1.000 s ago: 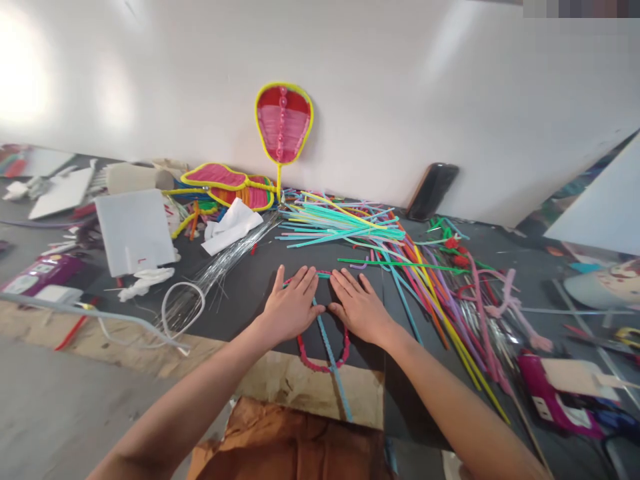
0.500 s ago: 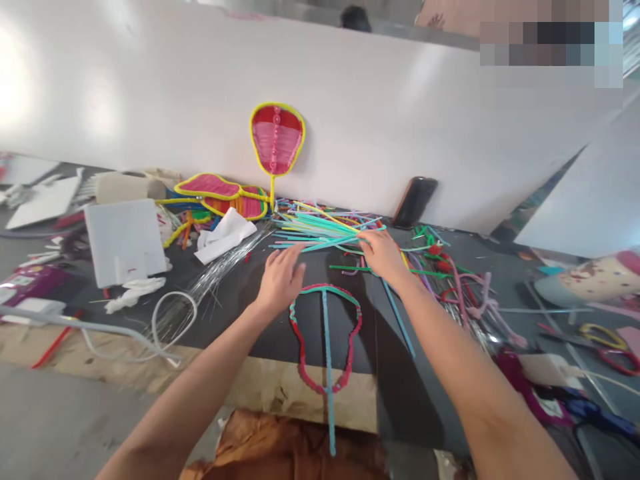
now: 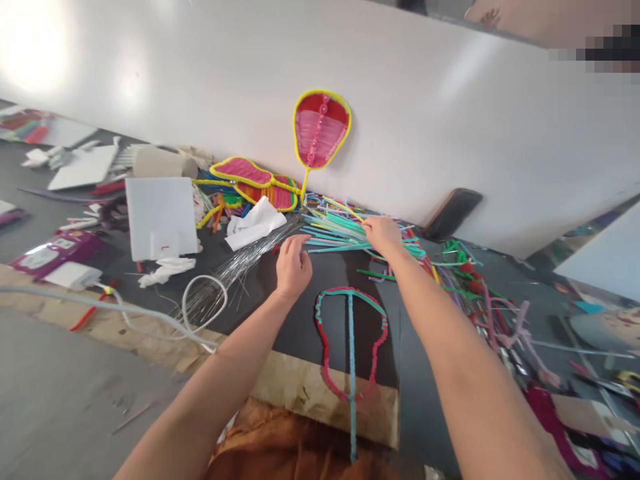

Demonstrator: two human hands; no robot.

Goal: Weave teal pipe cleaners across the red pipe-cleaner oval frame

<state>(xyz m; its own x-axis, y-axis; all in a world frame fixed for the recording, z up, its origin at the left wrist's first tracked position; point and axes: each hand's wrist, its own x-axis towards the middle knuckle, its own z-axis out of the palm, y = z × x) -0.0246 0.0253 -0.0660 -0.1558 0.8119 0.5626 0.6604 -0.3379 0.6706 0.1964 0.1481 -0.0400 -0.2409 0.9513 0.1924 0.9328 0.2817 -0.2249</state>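
A loose bundle of mint, blue and yellow pipe cleaners (image 3: pixel 333 228) lies at the back of the dark table. Over it, my right hand (image 3: pixel 384 235) has its fingers closed on some of the pipe cleaners. My left hand (image 3: pixel 294 268) is by the bundle's left ends, fingers bent and thumb apart, with nothing visibly held. Nearer to me lies a wavy outline frame (image 3: pixel 376 353) of red and mint twisted pipe cleaners, with a straight blue stem (image 3: pixel 352 360) down its middle. A finished fan shape (image 3: pixel 323 130), pink and red with yellow edging, leans upright against the white panel.
A phone (image 3: pixel 454 213) leans on the panel. Left are thin metal wires (image 3: pixel 245 257), white paper (image 3: pixel 256 223), a white board (image 3: pixel 163 217), a white cable (image 3: pixel 186 303) and a purple device (image 3: pixel 60 252). Tangled pipe cleaners (image 3: pixel 493 300) lie to the right.
The view has turned, so the table's things appear further right. My right hand stays at the bundle, while my left hand's fingers are more bent than before.
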